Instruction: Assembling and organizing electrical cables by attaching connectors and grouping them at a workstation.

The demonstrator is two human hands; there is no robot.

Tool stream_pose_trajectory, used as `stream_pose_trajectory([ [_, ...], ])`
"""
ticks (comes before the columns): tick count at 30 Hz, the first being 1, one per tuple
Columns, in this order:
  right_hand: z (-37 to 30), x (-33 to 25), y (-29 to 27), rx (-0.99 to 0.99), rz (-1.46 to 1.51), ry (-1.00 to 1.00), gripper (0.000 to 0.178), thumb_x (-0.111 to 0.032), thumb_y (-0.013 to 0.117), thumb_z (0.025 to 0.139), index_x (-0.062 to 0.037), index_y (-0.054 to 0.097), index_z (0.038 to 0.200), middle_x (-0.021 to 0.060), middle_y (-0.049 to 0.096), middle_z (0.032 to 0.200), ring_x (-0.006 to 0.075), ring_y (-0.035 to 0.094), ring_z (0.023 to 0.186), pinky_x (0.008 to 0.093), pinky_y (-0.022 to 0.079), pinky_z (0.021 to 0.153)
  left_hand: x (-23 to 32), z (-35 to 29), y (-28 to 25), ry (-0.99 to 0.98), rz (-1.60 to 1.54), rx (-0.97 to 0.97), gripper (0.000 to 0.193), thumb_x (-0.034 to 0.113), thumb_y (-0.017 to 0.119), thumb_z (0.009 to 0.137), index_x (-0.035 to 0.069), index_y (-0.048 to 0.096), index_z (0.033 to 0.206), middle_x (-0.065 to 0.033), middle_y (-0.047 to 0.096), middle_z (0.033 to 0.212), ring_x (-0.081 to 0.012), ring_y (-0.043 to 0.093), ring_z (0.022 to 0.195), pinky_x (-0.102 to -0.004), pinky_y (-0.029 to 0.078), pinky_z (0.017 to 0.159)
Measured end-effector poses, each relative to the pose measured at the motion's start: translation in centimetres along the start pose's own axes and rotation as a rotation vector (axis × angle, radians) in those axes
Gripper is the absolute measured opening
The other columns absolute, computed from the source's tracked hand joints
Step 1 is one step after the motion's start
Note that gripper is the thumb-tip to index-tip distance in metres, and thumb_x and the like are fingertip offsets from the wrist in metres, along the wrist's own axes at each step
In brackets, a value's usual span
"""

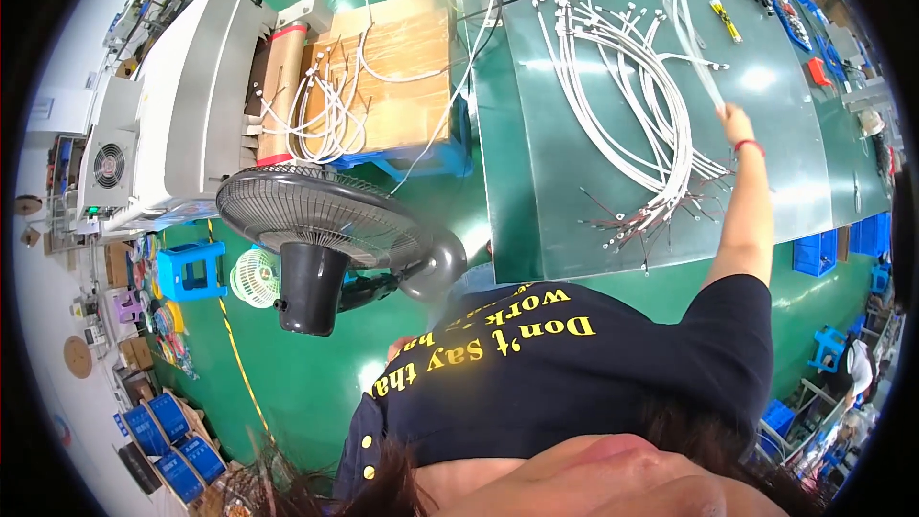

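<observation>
clear strips (pixel 706 78), long and thin, are gripped at their near end by a worker's right hand (pixel 732 121), its fingers closed around them at the 2 o'clock side of the view. the strips stretch away from the hand toward 11 o'clock, over the green counter (pixel 574 239); whether they rest on its surface cannot be told. a red band (pixel 750 146) circles the wrist. at 9 o'clock from the hand, a curved bundle of white cables (pixel 678 124) lies on the counter, its dark wire ends (pixel 639 222) fanned out on the side nearest the worker. one loose cable end crosses the line of the strips. a yellow tool (pixel 726 21) lies at 12 o'clock from the hand, and a red bin (pixel 818 72) sits at 2 o'clock. what appears to be the left hand (pixel 399 348) barely shows past the dark shirt (pixel 574 373) at 7 o'clock; whether it holds anything cannot be told. a black fan (pixel 316 215) stands at 9 o'clock in the view, below a cardboard box (pixel 412 33) bearing more white cables (pixel 335 139).
</observation>
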State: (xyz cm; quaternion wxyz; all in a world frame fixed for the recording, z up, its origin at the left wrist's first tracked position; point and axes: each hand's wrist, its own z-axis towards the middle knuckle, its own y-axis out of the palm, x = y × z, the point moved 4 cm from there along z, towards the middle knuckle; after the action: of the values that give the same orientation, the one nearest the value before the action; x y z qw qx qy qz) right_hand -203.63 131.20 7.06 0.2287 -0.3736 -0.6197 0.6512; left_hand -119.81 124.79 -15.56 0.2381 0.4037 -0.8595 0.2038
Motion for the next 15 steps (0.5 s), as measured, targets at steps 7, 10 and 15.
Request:
stream_pose_trajectory([
  [7,-4.2,1.8,7.6,-0.249,0.090,0.171,0.027,-0.028,0.049,0.073,-0.0050,0.056,0.086,0.0189,0.055,0.080,0.0318,0.053,0.079,0.0373,0.041,0.068,-2.3,-2.5,-1.3,0.009,-0.082,0.051,0.034,0.030,0.061,0.069,0.001,0.058,0.086,-0.0055,0.059,0.075,-0.0125,0.054,0.070,-0.0257,0.042,0.063],
  [10,-5.0,0.9,7.9,-0.406,0.030,0.132,0.028,-0.028,0.052,0.071,-0.0023,0.056,0.082,0.0186,0.056,0.079,0.0314,0.054,0.077,0.0370,0.042,0.065,-2.5,-2.6,-0.3,0.007,-0.163,0.096,0.034,0.030,0.061,0.069,0.001,0.058,0.085,-0.0053,0.059,0.075,-0.0124,0.054,0.070,-0.0257,0.042,0.063],
  [15,-4.0,-2.9,5.1,-0.493,-0.405,0.205,0.048,-0.021,0.070,0.054,0.0055,0.053,0.090,0.0219,0.052,0.096,0.0306,0.049,0.095,0.0333,0.040,0.081,-3.6,-2.9,0.3,-0.126,0.073,0.209,0.033,0.030,0.061,0.066,0.001,0.059,0.083,-0.0064,0.059,0.075,-0.0128,0.054,0.069,-0.0267,0.042,0.062],
])
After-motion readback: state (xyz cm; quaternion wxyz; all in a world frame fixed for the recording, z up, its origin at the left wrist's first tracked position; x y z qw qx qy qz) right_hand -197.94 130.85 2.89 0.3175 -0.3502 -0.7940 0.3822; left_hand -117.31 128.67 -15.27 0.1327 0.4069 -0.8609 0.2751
